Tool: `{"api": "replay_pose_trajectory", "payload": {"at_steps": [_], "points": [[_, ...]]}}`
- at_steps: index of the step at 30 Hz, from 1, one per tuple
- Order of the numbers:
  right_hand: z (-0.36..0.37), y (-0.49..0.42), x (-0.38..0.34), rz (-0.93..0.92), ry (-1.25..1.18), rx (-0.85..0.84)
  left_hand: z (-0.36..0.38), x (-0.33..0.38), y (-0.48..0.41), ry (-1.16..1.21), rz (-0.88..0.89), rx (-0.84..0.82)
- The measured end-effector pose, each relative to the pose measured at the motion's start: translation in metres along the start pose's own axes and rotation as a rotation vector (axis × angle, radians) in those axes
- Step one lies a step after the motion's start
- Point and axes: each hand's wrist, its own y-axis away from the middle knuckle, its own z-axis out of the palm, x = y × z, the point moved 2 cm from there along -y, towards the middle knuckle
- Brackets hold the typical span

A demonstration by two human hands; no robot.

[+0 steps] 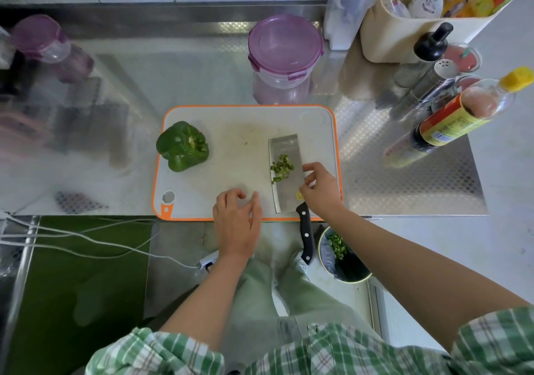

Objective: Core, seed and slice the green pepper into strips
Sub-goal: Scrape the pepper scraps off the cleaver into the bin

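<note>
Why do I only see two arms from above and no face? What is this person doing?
There is no machine here, just a person cooking. A small camera on their head looks down, so you see their own arms. On the metal counter lies a white cutting board with an orange rim. A green pepper sits at its left edge. A cleaver lies flat on the board with little green bits on its blade. The right hand touches the blade's side; whether it grips, I cannot tell. The left hand is over the board, holding nothing.
</note>
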Motion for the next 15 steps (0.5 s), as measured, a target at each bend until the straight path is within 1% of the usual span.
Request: {"api": "replay_pose_trajectory", "payload": {"at_steps": [3,6,11,15], "points": [[0.009,-0.005,-0.011,0.011,-0.005,0.003,0.006,-0.001,-0.001,-0.016,-0.015,-0.047],[0.016,-0.009,-0.020,0.007,0.011,0.006,0.007,0.000,-0.006,0.032,-0.068,-0.048],[0.019,-0.011,-0.026,0.005,-0.003,-0.002,0.007,0.001,-0.013,0.061,-0.014,-0.063],[0.017,-0.015,-0.024,0.034,-0.096,-0.029,0.001,-0.001,-0.024,0.106,0.000,-0.042]]}}
